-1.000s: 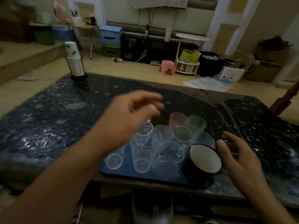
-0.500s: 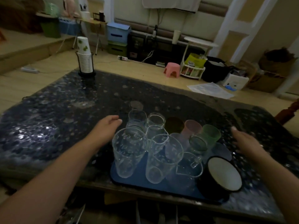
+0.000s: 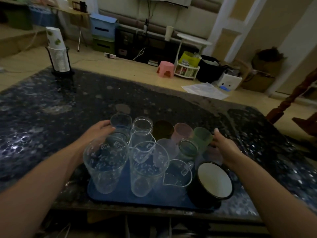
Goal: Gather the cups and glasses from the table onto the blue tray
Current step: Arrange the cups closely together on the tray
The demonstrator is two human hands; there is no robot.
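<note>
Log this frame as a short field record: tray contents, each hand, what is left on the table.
tray: blue tray, crowded with clear glasses and coloured cups
front right item: black mug
left hand: at the tray's left side, touching a clear glass
right hand: at the tray's right side, beside the green cup
elsewhere on table: paper cup stack

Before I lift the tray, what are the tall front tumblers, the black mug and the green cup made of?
Tall tumblers: clear, glossy, printed; glass or hard plastic, unclear. Black mug: likely enamelled metal, glossy white inside, thin dark rim. Green cup: frosted, translucent, probably plastic.
</note>
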